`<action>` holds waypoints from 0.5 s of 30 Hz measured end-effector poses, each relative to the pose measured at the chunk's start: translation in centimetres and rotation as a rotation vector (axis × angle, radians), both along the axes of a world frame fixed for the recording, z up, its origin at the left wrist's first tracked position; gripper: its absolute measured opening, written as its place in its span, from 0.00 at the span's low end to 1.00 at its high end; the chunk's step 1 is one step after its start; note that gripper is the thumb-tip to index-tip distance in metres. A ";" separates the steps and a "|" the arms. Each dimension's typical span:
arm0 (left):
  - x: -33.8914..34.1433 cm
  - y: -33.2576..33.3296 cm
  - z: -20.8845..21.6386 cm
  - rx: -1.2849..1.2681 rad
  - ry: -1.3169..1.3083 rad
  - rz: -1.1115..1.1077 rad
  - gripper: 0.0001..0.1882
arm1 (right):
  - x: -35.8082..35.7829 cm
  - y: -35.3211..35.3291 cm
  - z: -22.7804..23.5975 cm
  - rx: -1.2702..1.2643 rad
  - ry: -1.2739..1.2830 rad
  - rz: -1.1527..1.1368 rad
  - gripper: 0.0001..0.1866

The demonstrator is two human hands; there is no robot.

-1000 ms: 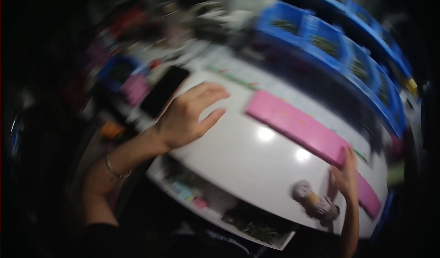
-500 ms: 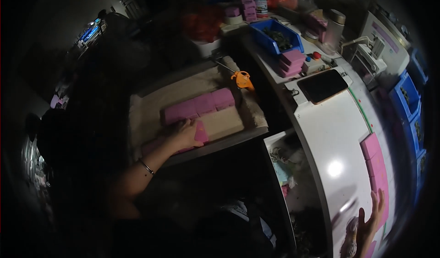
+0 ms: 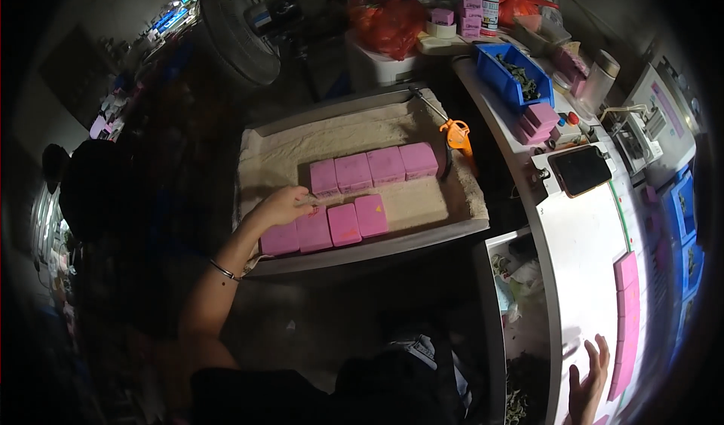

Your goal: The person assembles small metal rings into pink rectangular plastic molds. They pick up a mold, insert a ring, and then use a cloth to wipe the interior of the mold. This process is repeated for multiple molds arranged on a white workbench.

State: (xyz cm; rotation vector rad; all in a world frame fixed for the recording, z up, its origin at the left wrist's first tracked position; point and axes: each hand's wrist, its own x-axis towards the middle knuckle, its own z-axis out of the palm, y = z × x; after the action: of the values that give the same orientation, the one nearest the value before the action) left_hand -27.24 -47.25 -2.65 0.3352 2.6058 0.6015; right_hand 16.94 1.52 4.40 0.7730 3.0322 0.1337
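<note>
My left hand [image 3: 280, 206] is above the left part of a near row of pink blocks [image 3: 345, 224], in a shallow tray of pale sand [image 3: 286, 135]. Its fingers are bent and pressed together by the top edge of one block; whatever they hold, if anything, is hidden. A second row of pink blocks [image 3: 370, 170] lies behind, across a strip of sand. At the lower right, over the white table [image 3: 577, 266], my right hand [image 3: 590, 380] is held with fingers apart and nothing in it. Beside it runs a line of pink blocks [image 3: 625, 327].
An orange-handled tool [image 3: 458, 134] rests on the tray's right edge. On the table are a dark phone [image 3: 581, 170], stacked pink blocks [image 3: 538, 123] and a blue bin [image 3: 513, 74]. An open drawer [image 3: 520, 327] juts out between table and tray. A red bag [image 3: 386, 24] lies behind.
My left hand has let go of the block at the near row's right end and moved left along that row. My right hand stays open over the table. The whole view has shifted.
</note>
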 end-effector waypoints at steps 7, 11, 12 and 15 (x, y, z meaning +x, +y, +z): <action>3.6 2.6 -0.6 -0.102 0.153 -0.244 0.49 | -1.8 -4.2 1.3 -0.345 0.182 0.066 0.28; 3.8 5.0 -2.2 -0.051 0.316 -0.322 0.49 | -5.0 -7.8 4.2 -0.422 0.020 -0.106 0.27; 3.5 6.6 -2.0 0.002 0.323 -0.366 0.48 | -4.3 -7.3 4.3 -0.458 -0.026 -0.086 0.28; 3.3 8.5 -2.2 0.169 0.417 -0.527 0.41 | -2.6 -5.1 2.8 -0.542 0.020 0.081 0.27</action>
State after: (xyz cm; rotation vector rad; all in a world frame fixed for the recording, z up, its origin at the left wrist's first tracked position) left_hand -23.93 -38.73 -4.84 1.2705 2.6691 0.6068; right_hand 14.30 -3.57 7.20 0.5997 2.8867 -0.6662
